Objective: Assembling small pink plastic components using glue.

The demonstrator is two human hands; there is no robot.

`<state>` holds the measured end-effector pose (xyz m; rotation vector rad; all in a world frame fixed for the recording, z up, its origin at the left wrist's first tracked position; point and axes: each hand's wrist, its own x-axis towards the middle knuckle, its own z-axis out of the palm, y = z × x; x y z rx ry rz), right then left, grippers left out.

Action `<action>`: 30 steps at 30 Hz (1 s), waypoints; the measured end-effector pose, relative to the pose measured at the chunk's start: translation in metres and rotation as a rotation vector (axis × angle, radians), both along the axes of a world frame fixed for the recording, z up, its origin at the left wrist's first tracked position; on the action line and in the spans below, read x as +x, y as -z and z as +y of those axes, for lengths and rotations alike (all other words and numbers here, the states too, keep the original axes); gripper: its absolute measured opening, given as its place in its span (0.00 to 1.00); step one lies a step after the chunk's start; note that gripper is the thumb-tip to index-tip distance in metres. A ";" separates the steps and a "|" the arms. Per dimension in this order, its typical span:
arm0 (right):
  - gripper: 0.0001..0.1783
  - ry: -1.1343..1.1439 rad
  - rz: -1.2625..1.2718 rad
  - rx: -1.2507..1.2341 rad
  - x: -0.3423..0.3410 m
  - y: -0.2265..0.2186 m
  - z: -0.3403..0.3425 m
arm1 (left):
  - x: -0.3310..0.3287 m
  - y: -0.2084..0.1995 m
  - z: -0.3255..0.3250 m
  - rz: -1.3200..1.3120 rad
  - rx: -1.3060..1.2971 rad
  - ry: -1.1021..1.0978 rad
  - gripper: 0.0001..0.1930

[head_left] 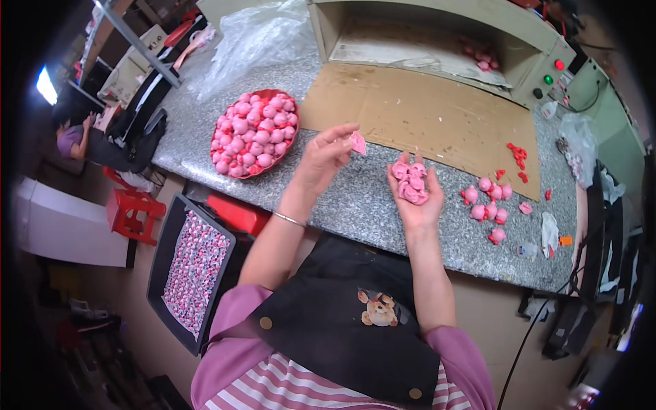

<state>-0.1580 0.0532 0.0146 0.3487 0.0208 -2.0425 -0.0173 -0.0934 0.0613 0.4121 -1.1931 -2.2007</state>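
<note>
Between the fingertips of my left hand (321,158), raised over the speckled worktop, is a small thin pink piece (358,143) shaped like a shell or ear. My right hand (422,208) is turned palm up and cradles a heap of similar pink pieces (412,184), fingers curled around them. To the right of that hand lie several pink balls with red parts (488,210) on the worktop. A loose pink piece (525,208) rests beside them. Small red parts (517,156) are scattered at the right end of the cardboard sheet (424,116).
A red basket (295,145) heaped with pink balls stands at left. An open-fronted machine (437,14) with lit buttons is at the back, more balls inside. A black crate (156,287) of small pieces and a red stool (130,213) are at lower left. Another person (72,142) sits far left.
</note>
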 end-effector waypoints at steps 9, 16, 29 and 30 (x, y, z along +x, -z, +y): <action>0.15 0.286 0.833 0.402 0.000 0.000 0.000 | -0.066 0.044 0.088 0.253 0.662 -0.053 0.20; 0.18 0.679 2.135 0.805 0.011 -0.038 -0.004 | -0.073 0.062 0.066 0.296 0.446 0.150 0.24; 0.27 0.761 2.083 0.937 -0.018 -0.046 0.007 | -0.113 0.066 0.063 0.322 0.693 0.114 0.23; 0.24 0.833 2.055 0.980 -0.023 -0.047 0.014 | -0.118 0.056 0.061 0.337 0.782 0.144 0.22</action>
